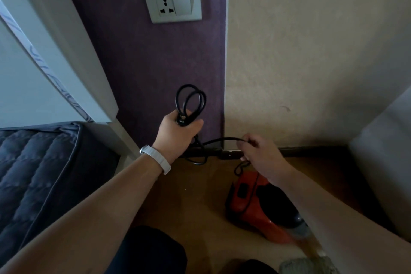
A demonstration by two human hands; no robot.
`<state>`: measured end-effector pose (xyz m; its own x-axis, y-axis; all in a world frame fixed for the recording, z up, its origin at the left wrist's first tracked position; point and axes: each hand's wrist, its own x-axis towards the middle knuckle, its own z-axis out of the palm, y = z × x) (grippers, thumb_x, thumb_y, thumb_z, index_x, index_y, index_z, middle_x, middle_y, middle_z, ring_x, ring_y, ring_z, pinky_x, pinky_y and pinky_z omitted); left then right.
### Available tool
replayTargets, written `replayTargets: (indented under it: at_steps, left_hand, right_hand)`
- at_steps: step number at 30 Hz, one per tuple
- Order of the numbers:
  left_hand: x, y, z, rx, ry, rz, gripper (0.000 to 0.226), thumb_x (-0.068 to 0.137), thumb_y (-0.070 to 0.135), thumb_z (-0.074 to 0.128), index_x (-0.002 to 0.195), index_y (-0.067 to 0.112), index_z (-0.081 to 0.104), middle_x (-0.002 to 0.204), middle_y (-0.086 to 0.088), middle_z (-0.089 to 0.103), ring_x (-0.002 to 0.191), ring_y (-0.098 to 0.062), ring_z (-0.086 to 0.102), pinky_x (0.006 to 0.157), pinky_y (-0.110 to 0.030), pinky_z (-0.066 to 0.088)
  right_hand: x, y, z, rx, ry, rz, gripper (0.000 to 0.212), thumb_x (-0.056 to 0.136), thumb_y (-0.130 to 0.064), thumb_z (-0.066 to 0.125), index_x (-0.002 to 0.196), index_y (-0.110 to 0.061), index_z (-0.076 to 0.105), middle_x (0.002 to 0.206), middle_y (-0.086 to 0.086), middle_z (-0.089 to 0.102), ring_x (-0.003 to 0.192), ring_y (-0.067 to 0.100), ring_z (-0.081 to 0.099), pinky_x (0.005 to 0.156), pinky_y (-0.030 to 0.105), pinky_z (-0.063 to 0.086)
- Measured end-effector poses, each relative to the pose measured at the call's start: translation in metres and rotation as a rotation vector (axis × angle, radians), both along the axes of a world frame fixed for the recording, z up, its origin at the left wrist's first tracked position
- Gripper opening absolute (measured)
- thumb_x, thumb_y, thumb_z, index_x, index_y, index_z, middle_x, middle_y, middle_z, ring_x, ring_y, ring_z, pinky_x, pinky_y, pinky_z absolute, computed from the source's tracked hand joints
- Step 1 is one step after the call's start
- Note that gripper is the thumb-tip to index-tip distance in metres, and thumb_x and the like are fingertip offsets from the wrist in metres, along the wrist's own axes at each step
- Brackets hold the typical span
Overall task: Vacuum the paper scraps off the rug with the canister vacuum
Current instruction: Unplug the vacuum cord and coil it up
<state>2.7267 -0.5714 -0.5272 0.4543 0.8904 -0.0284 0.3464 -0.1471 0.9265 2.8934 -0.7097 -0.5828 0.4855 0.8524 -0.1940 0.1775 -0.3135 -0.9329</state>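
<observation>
Head view: left hand grips looped black cord; right hand pinches its slack above the orange vacuum; wall socket above is empty, so plugging in and vacuuming remain.

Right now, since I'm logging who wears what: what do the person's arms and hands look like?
No sleeves, gloves or rings show. The left hand has a white band at its wrist; the right hand wears nothing.
</observation>
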Motion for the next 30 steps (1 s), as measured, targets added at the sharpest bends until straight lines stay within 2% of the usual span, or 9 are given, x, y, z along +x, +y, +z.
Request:
replayTargets:
  at_steps: [5,10,14,18,20,22,27,29,30]
  left_hand:
    - [0.005,-0.008,-0.003,0.094,0.111,-0.192,0.016,0.081,0.029,0.077,0.090,0.022,0.066,0.070,0.008,0.065,0.064,-0.003,0.062,0.061,-0.021,0.052]
    - [0.013,-0.019,0.002,0.053,0.044,-0.368,0.043,0.061,0.043,0.081,0.099,0.042,0.061,0.095,0.016,0.069,0.090,0.005,0.064,0.081,-0.016,0.052]
    - [0.023,-0.029,-0.003,0.017,-0.021,-0.443,0.037,0.069,0.024,0.085,0.100,0.027,0.065,0.095,0.007,0.071,0.090,0.001,0.067,0.078,-0.016,0.052]
    - [0.034,-0.032,-0.012,-0.031,-0.019,-0.440,0.036,0.072,0.015,0.085,0.103,0.013,0.066,0.092,0.004,0.072,0.086,-0.004,0.068,0.077,-0.020,0.054]
    - [0.040,-0.031,-0.019,-0.078,-0.017,-0.441,0.027,0.072,0.014,0.085,0.093,0.014,0.067,0.083,0.007,0.071,0.079,-0.004,0.068,0.074,-0.020,0.053]
    - [0.046,-0.034,-0.026,-0.124,-0.038,-0.478,0.020,0.075,0.008,0.082,0.083,0.016,0.066,0.075,0.009,0.069,0.075,-0.004,0.066,0.072,-0.020,0.053]
    - [0.088,-0.065,-0.041,-0.230,-0.047,-0.608,0.018,0.078,0.005,0.079,0.093,0.005,0.068,0.088,-0.010,0.072,0.086,-0.024,0.069,0.083,-0.042,0.056]
    - [0.108,-0.081,-0.048,-0.240,-0.039,-0.621,0.016,0.080,0.002,0.075,0.091,-0.004,0.066,0.083,-0.017,0.069,0.077,-0.028,0.066,0.075,-0.045,0.055]
    - [0.116,-0.086,-0.051,-0.231,-0.014,-0.633,0.012,0.081,-0.001,0.073,0.088,-0.005,0.064,0.077,-0.016,0.065,0.070,-0.024,0.062,0.068,-0.040,0.053]
  right_hand:
    - [0.002,0.007,0.034,0.140,0.020,0.038,0.036,0.096,-0.025,0.057,0.061,-0.020,0.054,0.053,-0.003,0.039,0.050,0.016,0.041,0.059,0.037,0.035]
    - [-0.014,0.016,0.062,0.251,0.036,0.059,0.032,0.091,-0.029,0.058,0.059,-0.032,0.060,0.053,-0.011,0.044,0.052,0.010,0.042,0.057,0.031,0.033]
    - [-0.028,0.027,0.071,0.268,0.089,0.025,0.033,0.093,-0.025,0.056,0.060,-0.022,0.056,0.047,-0.013,0.045,0.046,0.000,0.044,0.055,0.026,0.035]
    - [-0.029,0.031,0.074,0.285,0.143,-0.025,0.036,0.084,-0.031,0.053,0.074,0.004,0.050,0.059,0.011,0.041,0.051,0.018,0.038,0.054,0.032,0.032]
    - [-0.025,0.028,0.072,0.263,0.193,-0.040,0.033,0.090,-0.026,0.053,0.069,0.000,0.053,0.059,0.011,0.045,0.052,0.020,0.040,0.053,0.032,0.034]
    - [-0.019,0.023,0.068,0.232,0.207,-0.052,0.030,0.095,-0.022,0.054,0.068,-0.012,0.060,0.058,0.000,0.054,0.056,0.017,0.048,0.056,0.031,0.040]
    - [0.014,0.001,0.065,0.255,0.233,-0.204,0.032,0.101,-0.019,0.053,0.070,-0.012,0.060,0.053,-0.003,0.054,0.049,0.015,0.046,0.049,0.026,0.037]
    - [0.031,-0.012,0.063,0.275,0.241,-0.268,0.036,0.102,-0.018,0.052,0.067,-0.012,0.058,0.050,0.001,0.051,0.046,0.017,0.043,0.044,0.025,0.034]
    - [0.040,-0.019,0.061,0.276,0.235,-0.285,0.037,0.102,-0.019,0.051,0.066,-0.012,0.056,0.049,0.002,0.049,0.044,0.018,0.040,0.043,0.024,0.032]
